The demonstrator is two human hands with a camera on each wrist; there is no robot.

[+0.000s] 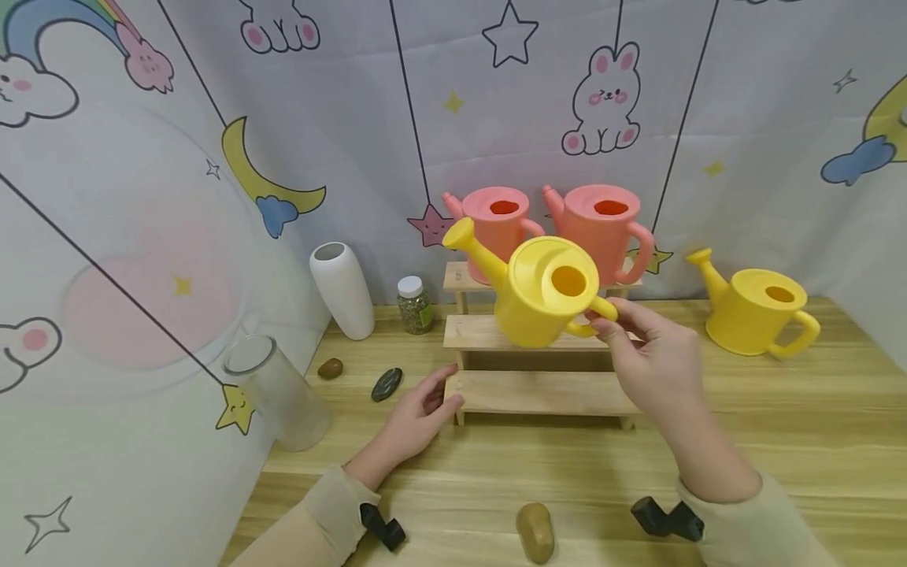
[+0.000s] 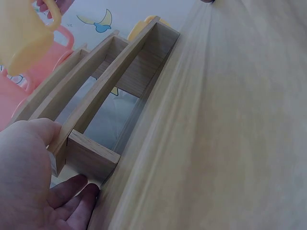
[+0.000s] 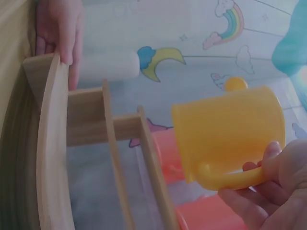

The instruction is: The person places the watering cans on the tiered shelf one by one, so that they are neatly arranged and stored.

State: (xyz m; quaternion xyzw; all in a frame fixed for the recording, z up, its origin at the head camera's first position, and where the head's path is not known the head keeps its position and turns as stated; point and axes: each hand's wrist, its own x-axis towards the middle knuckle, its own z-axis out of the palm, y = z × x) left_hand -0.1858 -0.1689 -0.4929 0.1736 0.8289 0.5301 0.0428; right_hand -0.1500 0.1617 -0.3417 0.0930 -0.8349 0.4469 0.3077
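Note:
My right hand (image 1: 659,358) pinches the handle of a yellow watering can (image 1: 538,299), tilted in the air above the stepped wooden stand (image 1: 546,392). In the right wrist view the can's handle (image 3: 230,179) lies between thumb and fingers. My left hand (image 1: 418,417) holds the left end of the stand's lowest step, with the thumb at its front edge (image 2: 45,129). Two pink watering cans (image 1: 496,206) (image 1: 602,228) stand side by side on the top step, partly hidden by the yellow can.
Another yellow watering can (image 1: 754,311) stands on the table to the right. At left are a white vase (image 1: 343,291), a lidded jar (image 1: 414,307), a frosted glass vase (image 1: 283,398) and two stones (image 1: 330,368) (image 1: 386,384). A brown stone (image 1: 535,533) lies in front.

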